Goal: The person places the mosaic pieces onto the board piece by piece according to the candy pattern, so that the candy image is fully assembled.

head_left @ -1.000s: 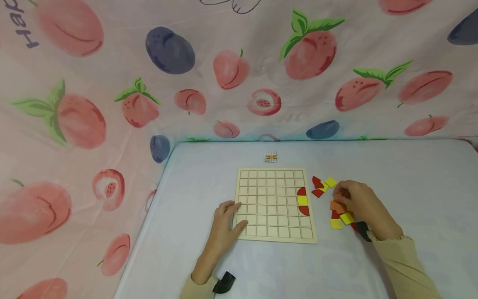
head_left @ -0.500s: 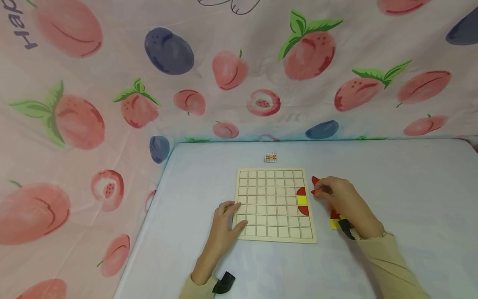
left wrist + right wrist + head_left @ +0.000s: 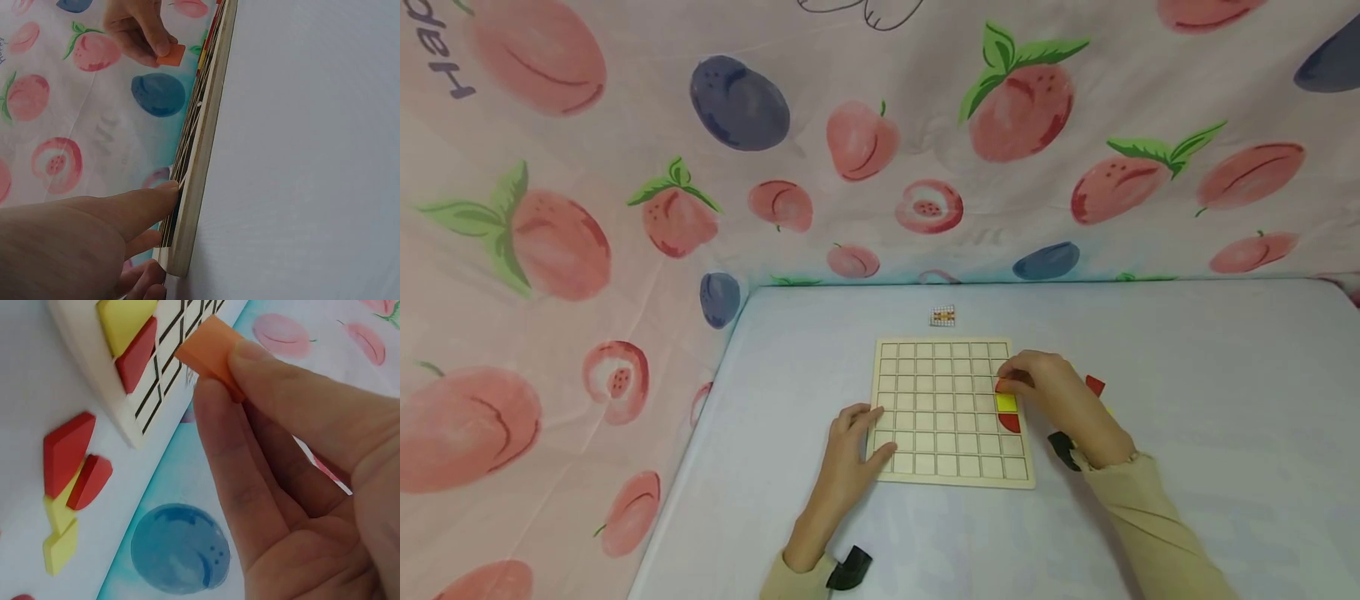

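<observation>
A pale wooden grid board (image 3: 936,412) lies flat in the head view. Along its right column sit a yellow square tile (image 3: 1006,403) and a red quarter-round tile (image 3: 1010,422); another red tile (image 3: 137,357) beyond the yellow one is mostly covered by the hand in the head view. Between thumb and fingertips, my right hand (image 3: 1051,398) pinches an orange tile (image 3: 211,351) close over the board's right edge. My left hand (image 3: 850,450) rests at the board's left edge, its thumb on the top face and its fingers spread along the side.
Right of the board, loose red tiles (image 3: 69,453) and yellow tiles (image 3: 60,547) lie on the white cloth, partly hidden by the right arm in the head view. A small patterned card (image 3: 943,316) lies behind the board. A fruit-printed curtain (image 3: 865,192) rises at the back and left.
My right hand has come left from the loose tiles to the board's right edge, carrying the orange tile. My left hand and the board stay put.
</observation>
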`<action>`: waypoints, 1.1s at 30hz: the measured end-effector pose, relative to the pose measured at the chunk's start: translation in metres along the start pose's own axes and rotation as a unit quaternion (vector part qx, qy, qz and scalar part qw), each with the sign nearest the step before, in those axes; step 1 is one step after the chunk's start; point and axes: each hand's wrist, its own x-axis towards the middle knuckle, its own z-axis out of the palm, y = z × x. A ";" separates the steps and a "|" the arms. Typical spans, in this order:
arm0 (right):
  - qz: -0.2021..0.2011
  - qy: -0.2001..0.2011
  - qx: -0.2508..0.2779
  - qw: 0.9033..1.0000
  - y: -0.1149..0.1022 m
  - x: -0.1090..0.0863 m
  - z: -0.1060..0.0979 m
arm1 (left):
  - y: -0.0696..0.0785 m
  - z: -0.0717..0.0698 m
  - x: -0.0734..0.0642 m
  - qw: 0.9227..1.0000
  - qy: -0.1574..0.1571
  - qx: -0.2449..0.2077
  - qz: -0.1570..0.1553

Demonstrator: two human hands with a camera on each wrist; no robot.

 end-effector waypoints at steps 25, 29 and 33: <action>-0.007 -0.064 -0.005 0.998 -0.004 0.011 0.030 | -0.001 0.000 -0.001 1.000 0.000 0.005 -0.003; -0.008 -0.061 -0.009 0.998 -0.002 0.009 0.031 | -0.002 0.001 -0.001 1.000 0.002 0.004 0.001; -0.032 -0.046 -0.017 0.998 0.001 0.008 0.033 | -0.001 0.001 0.000 1.000 -0.001 0.000 0.000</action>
